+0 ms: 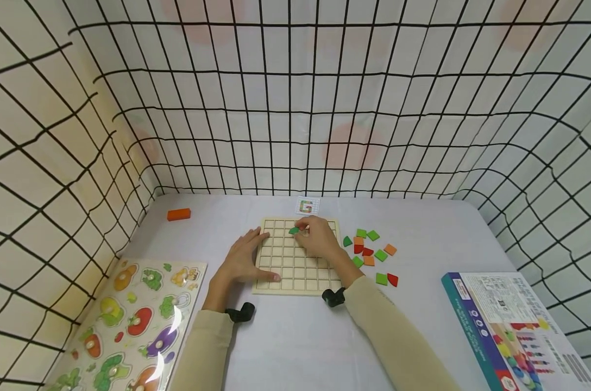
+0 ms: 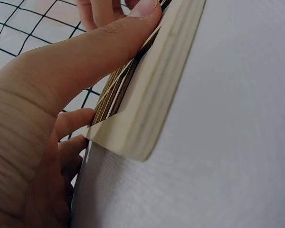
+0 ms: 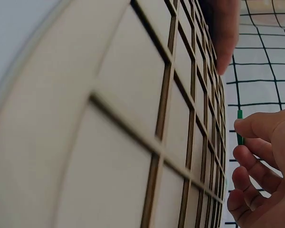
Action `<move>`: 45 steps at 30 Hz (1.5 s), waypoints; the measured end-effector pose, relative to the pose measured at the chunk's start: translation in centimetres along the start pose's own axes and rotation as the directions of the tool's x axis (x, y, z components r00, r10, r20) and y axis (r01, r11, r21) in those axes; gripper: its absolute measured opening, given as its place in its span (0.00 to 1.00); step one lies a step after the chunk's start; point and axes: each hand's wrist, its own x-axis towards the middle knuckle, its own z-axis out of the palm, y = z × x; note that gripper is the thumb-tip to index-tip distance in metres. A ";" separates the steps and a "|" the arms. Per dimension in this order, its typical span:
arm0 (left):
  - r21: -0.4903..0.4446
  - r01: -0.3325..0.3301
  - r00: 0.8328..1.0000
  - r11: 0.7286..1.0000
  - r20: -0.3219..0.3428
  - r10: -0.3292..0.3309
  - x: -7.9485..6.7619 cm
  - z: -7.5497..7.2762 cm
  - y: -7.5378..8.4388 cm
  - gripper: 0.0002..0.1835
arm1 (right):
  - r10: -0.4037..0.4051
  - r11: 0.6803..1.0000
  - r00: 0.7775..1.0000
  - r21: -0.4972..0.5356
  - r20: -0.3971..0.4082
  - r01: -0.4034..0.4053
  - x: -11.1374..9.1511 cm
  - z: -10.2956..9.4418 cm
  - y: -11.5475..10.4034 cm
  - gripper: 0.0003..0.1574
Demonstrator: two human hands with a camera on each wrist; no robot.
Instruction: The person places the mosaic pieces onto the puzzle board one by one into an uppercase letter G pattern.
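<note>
A wooden grid board (image 1: 285, 266) lies on the white table. My left hand (image 1: 240, 260) is spread at its left side, fingers stretched along the edge and thumb resting on the board; in the left wrist view the thumb (image 2: 104, 42) lies over the rim (image 2: 154, 90). Above the board's far part, my right hand (image 1: 320, 239) pinches a small green tile (image 1: 294, 230) between thumb and fingers. The right wrist view shows this green tile (image 3: 240, 135) edge-on, apart from the grid. The grid squares in sight hold no tiles.
Loose green, orange and red tiles (image 1: 368, 260) lie right of the board. Behind it is a card (image 1: 307, 206) with a G pattern. An orange block (image 1: 178, 214), a vegetable puzzle (image 1: 144, 293) and a box (image 1: 501, 304) lie around. Black wire mesh (image 1: 289, 108) encloses the table.
</note>
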 end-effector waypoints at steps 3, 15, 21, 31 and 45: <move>-0.003 -0.002 1.000 1.000 0.002 0.002 0.0 0.0 0.0 0.67 | -0.018 1.000 1.000 -0.009 0.001 0.018 0.5 0.7 -0.5 0.16; -0.015 0.001 1.000 1.000 0.000 -0.001 -0.2 -0.2 0.1 0.67 | 0.033 0.997 0.998 -0.067 0.060 -0.029 1.7 2.7 -1.9 0.17; -0.010 0.002 1.000 1.000 -0.001 -0.002 -0.2 -0.2 0.2 0.67 | 0.032 0.994 0.997 -0.105 0.069 -0.025 1.6 2.7 -2.2 0.16; -0.007 0.013 1.000 1.000 0.009 -0.013 0.0 -0.2 0.3 0.67 | 0.048 0.995 0.995 -0.086 0.085 -0.041 1.7 2.6 -2.1 0.16; -0.005 0.009 1.000 1.000 0.019 -0.009 -0.1 -0.3 0.3 0.68 | -0.001 0.999 0.999 0.048 0.047 -0.001 1.0 1.6 -1.0 0.19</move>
